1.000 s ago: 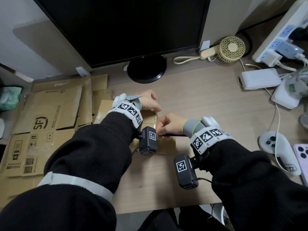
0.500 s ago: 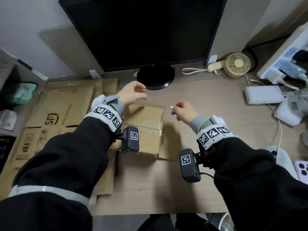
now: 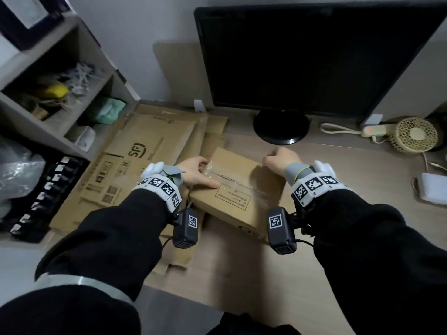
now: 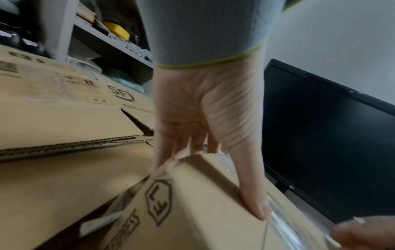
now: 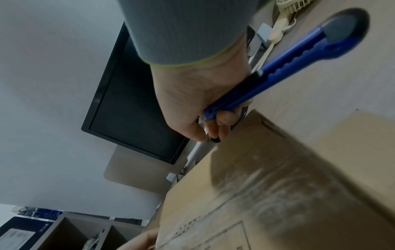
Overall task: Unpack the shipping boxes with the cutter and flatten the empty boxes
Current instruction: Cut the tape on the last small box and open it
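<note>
A brown shipping box [image 3: 242, 192], sealed with clear tape [image 3: 232, 180], lies at an angle on the desk [image 3: 242, 262]. My left hand [image 3: 208, 174] grips its left edge, thumb flat on top and fingers down the far side; the left wrist view shows the same left hand [image 4: 222, 169] on the box [image 4: 192, 211]. My right hand [image 3: 271, 159] is at the box's far right corner. In the right wrist view the right hand [image 5: 209, 130] grips a blue cutter [image 5: 288, 59], its tip by the corner of the box [image 5: 278, 186]. The blade is hidden.
Flattened cardboard boxes [image 3: 145, 151] are stacked at the left, partly under the box. A monitor [image 3: 302, 56] on a round stand [image 3: 281, 126] is behind. A shelf unit [image 3: 60, 93] stands far left, a small fan [image 3: 416, 134] and a white charger [image 3: 433, 187] at the right.
Half a second ago both hands were lifted off the box. Now the left hand grips its left edge and the right hand with the cutter is at its far corner. The box lies turned.
</note>
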Motion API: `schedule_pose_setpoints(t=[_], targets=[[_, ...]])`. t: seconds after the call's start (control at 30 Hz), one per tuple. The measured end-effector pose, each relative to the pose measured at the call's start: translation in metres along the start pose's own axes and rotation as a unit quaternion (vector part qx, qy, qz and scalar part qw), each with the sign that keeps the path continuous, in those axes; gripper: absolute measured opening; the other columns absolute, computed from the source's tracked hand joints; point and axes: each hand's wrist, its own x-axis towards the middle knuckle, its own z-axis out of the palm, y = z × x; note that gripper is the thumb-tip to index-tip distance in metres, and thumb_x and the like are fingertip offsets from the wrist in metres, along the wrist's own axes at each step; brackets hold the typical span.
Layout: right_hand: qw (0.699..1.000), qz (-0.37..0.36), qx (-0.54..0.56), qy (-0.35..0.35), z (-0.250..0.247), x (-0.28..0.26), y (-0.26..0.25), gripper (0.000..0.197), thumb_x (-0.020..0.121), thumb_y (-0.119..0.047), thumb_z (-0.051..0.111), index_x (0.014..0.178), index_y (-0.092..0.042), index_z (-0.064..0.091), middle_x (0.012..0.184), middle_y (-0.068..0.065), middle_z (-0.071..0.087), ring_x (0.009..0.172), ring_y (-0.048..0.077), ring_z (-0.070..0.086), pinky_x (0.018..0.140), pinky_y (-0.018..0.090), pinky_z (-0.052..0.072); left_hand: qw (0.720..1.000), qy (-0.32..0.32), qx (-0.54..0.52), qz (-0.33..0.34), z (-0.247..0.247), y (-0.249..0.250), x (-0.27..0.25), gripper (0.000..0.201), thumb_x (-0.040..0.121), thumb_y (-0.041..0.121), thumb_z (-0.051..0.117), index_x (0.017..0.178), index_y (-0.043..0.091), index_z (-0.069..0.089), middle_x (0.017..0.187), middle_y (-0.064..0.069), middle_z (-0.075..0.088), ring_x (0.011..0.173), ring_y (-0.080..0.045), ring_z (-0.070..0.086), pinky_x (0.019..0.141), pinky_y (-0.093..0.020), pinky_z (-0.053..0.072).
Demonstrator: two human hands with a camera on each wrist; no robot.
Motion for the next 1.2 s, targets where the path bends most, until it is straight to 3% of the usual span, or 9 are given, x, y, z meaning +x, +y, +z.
schedule_pose_setpoints(t=[0.2,0.33,0.43,0.53,0.63,0.73,0.97,1.07,1.2], targets=[[0.999,0.031,0.019,-0.035,-0.006,-0.008,0.026,0.032,0.091,-0.034,0.045,0.084,-0.010,0.066,0.072,0.005,0.072,0.063,0.017,0.056,0.060,0.024,0.043,0.991,0.033,-0.039,0.125,0.012,0.023,0.008,0.076,0.066,0.027,0.087,0.131,0.013,0.050,0.120,-0.001,0.059,0.107,-0.012,0.057,0.093,-0.019,0.044],[0.999,0.034,0.018,0.016,-0.014,-0.018,0.044,0.029,0.089,-0.036,0.054,0.078,-0.012,0.064,0.079,0.004,0.069,0.084,0.024,0.063,0.067,0.027,0.042,0.981,0.069,0.007,0.179,0.042,0.058,0.020,0.081,0.071,0.033,0.083,0.139,0.013,0.044,0.129,-0.001,0.058,0.115,-0.014,0.056,0.098,-0.020,0.040],[0.997,0.055,0.046,-0.016,-0.023,-0.023,0.063,0.025,0.085,-0.035,0.063,0.089,-0.011,0.064,0.087,0.007,0.066,0.082,0.024,0.060,0.075,0.035,0.048,0.985,0.072,0.112,0.110,0.053,0.065,0.032,0.107,0.061,0.073,0.071,0.145,0.018,0.034,0.134,-0.003,0.050,0.118,-0.022,0.053,0.097,-0.036,0.046],[0.993,0.052,0.104,-0.027,-0.027,-0.030,0.076,0.017,0.083,-0.024,0.065,0.070,-0.015,0.060,0.069,0.002,0.062,0.065,0.018,0.053,0.064,0.029,0.043,0.987,0.038,0.154,0.001,0.054,0.065,0.039,0.125,0.047,0.095,0.051,0.140,0.013,0.036,0.132,-0.007,0.054,0.109,-0.027,0.058,0.089,-0.040,0.050],[0.989,0.048,0.141,-0.010,-0.027,-0.039,0.083,0.016,0.081,-0.017,0.059,0.066,-0.018,0.056,0.066,0.001,0.062,0.063,0.018,0.050,0.061,0.027,0.040,0.991,0.035,0.123,0.034,0.054,0.075,0.045,0.107,0.063,0.077,0.065,0.143,0.014,0.032,0.131,-0.007,0.055,0.106,-0.027,0.062,0.083,-0.034,0.051],[0.981,0.059,0.179,-0.041,-0.024,-0.048,0.087,0.014,0.084,-0.007,0.051,0.071,-0.014,0.051,0.064,0.006,0.061,0.050,0.014,0.046,0.045,0.019,0.036,0.987,0.097,0.064,0.114,0.050,0.098,0.047,0.085,0.074,0.052,0.074,0.141,0.012,0.039,0.137,-0.007,0.052,0.122,-0.024,0.052,0.099,-0.033,0.043],[0.961,0.093,0.260,-0.029,-0.024,-0.058,0.109,0.014,0.085,-0.011,0.049,0.071,-0.011,0.046,0.058,0.007,0.052,0.029,0.003,0.034,0.032,0.013,0.024,0.983,0.048,0.054,0.170,0.073,0.144,0.059,0.068,0.086,0.010,0.060,0.147,0.013,0.032,0.148,-0.012,0.031,0.134,-0.026,0.037,0.106,-0.028,0.030],[0.929,0.123,0.343,0.067,-0.035,-0.052,0.117,0.014,0.067,-0.024,0.045,0.072,-0.013,0.039,0.057,0.006,0.044,0.046,0.016,0.034,0.042,0.022,0.026,0.989,0.004,0.002,0.151,0.082,0.155,0.059,0.072,0.086,0.017,0.065,0.148,0.014,0.029,0.148,-0.013,0.025,0.131,-0.031,0.037,0.102,-0.031,0.034],[0.907,0.139,0.392,0.066,-0.037,-0.045,0.124,0.018,0.096,-0.010,0.031,0.079,-0.013,0.032,0.062,0.010,0.043,0.050,0.019,0.032,0.044,0.024,0.026,0.992,-0.002,-0.030,0.126,0.099,0.173,0.065,0.057,0.085,0.043,0.066,0.131,0.014,0.050,0.135,-0.008,0.046,0.118,-0.023,0.049,0.088,-0.025,0.036]])
